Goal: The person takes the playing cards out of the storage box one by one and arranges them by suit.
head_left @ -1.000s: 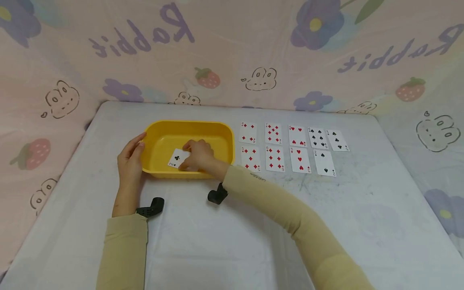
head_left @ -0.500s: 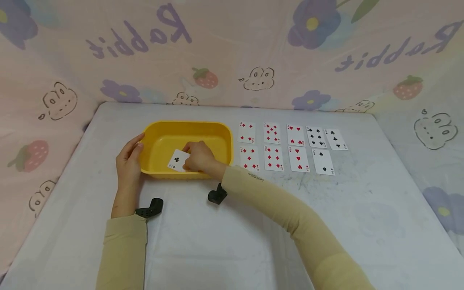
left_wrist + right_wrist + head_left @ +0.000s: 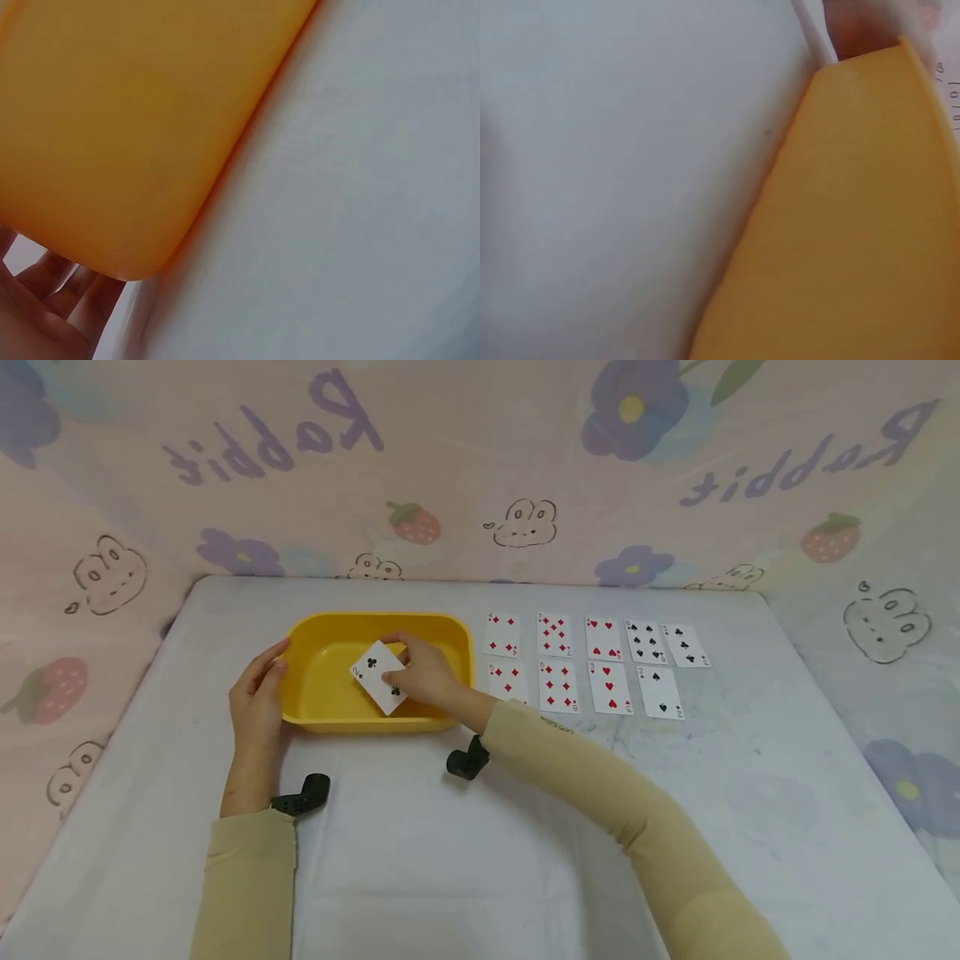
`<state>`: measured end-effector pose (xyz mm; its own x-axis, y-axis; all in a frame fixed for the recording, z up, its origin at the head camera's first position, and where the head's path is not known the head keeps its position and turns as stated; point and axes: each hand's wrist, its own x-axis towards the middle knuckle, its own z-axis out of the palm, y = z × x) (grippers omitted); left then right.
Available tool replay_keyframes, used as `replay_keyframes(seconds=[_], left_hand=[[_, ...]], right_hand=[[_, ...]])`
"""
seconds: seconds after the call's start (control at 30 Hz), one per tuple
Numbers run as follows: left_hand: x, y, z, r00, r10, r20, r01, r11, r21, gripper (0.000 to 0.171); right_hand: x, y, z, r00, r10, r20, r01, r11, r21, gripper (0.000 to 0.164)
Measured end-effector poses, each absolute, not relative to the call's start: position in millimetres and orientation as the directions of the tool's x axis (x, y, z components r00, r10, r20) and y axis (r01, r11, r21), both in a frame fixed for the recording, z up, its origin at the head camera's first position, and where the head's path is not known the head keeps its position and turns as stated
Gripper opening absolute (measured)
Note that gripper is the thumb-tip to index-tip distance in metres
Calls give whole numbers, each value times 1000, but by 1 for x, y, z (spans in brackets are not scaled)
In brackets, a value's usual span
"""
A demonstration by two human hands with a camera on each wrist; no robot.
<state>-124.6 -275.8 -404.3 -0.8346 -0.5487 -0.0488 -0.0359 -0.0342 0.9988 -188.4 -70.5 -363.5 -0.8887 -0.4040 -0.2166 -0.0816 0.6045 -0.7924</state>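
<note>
In the head view my right hand [image 3: 429, 675] pinches a two of clubs playing card [image 3: 375, 662], thumb on its face. The card is tilted over the yellow plastic tray [image 3: 307, 681]. My left hand [image 3: 255, 706] rests against the tray's left end, fingers and thumb touching the rim. In the left wrist view, fingers of the left hand [image 3: 56, 307] lie along the outside of the tray [image 3: 135, 150]. At the top of the right wrist view the right hand [image 3: 866, 22] is blurred, with a white card edge [image 3: 815, 34] beside it.
Right of the tray, playing cards lie face up in two rows, among them a four of diamonds [image 3: 502, 635], a three of hearts [image 3: 610, 687] and a two of spades [image 3: 661, 692]. The white-covered table [image 3: 420, 852] meets a printed fabric backdrop [image 3: 450, 460].
My right hand has lifted the two of clubs off the tray's bottom and turned it, so more of its face shows. The left hand has stayed at the tray. The view has shifted slightly.
</note>
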Motion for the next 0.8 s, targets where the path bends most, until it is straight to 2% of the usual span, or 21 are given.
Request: replay_keyframes(seconds=[0.2, 0.37, 0.6, 0.8], left_hand=[[-124, -277, -405, -832, -553, -41, -22, -42, 999, 29], [-124, -277, -405, -830, -555, -45, -33, -32, 999, 29], [-123, -275, -404, -834, -548, -58, -58, -18, 998, 30], [-124, -275, -404, -829, -554, -77, -58, -52, 997, 30]], right_hand=[[-193, -51, -355, -883, -426, -195, -75, 540, -839, 59], [-197, -32, -351, -896, -405, -180, -45, 487, -872, 56], [-200, -2, -348, -920, -368, -136, 26, 290, -957, 54], [-200, 25, -347, -945, -314, -89, 9, 245, -969, 51]])
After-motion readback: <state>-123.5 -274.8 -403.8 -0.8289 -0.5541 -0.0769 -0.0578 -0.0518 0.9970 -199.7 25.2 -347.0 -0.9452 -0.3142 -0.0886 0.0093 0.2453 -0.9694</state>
